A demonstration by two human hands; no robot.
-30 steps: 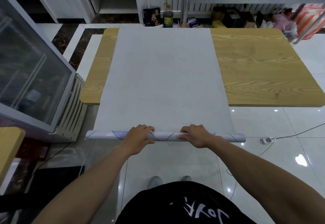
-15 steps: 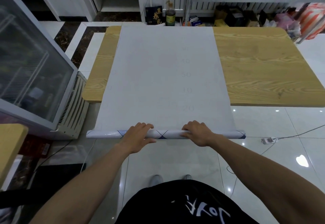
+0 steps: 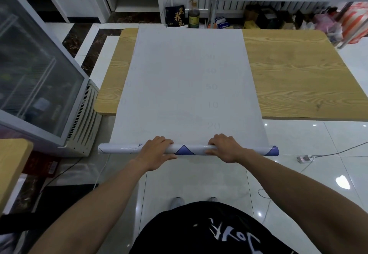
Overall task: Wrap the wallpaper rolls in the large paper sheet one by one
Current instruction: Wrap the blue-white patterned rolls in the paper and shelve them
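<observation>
White-tiled shop floor, wooden counter (image 3: 298, 78) sitting in the middle. Large paper sheet (image 3: 189, 54) is lying across the counter's left part from far edge to near edge and hanging past the near edge toward the person. Faint numbers are showing through the sheet: 50, 10, 20; others too pale to read. Wallpaper roll (image 3: 189, 149), white with blue diamond print, is lying crosswise at the sheet's near end, off the counter, over the floor. Left grip (image 3: 157, 150) and right grip (image 3: 225, 148) are both clasping the roll, fingers curling over its top, either side of its middle. Glass-door cooler (image 3: 35, 78) is standing off the counter's left edge. Black box (image 3: 176, 17) with gold characters 黑养礼 and a dark bottle (image 3: 193, 17) are standing beyond the far edge. Black shirt (image 3: 209, 231) is showing white lettering, unreadable.
</observation>
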